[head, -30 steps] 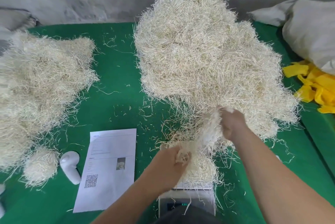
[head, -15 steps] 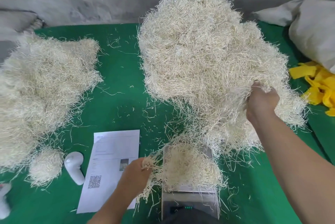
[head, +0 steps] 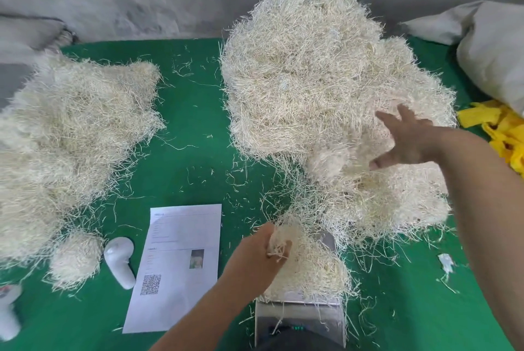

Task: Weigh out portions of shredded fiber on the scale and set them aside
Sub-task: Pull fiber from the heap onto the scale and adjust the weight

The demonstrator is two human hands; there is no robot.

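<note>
2 hands: both are raised over the green table (head: 198,129), each at a separate mass of fiber.
Scale (head: 300,319): a steel-topped unit at the near edge; a faint green display is glimpsed, its reading too small to be told.
Portion on scale (head: 312,262): a low, tangled mound of pale, straw-like shreds is heaped on the platform, loose strands hanging over its edges.
Left hand (head: 263,251): fingers are pinched on a small tuft at the portion's left side, probably so the weight can be trimmed or topped up.
Paper sheet (head: 175,265): a flat printed page with a QR code is laid left of the scale, likely kept in easy sight for reference.
White device (head: 119,262): a smooth, rounded plastic shape is laid beside the sheet.
Right hand (head: 408,137): fingers are spread wide, nothing held, over the near flank of the big pile.
Big pile (head: 312,81): bulky, springy, matted; judged to be the supply.
Left heap (head: 71,137): flatter, well apart; likely weighed portions set aside.
Yellow strips (head: 496,129): crumpled at the far right edge.
</note>
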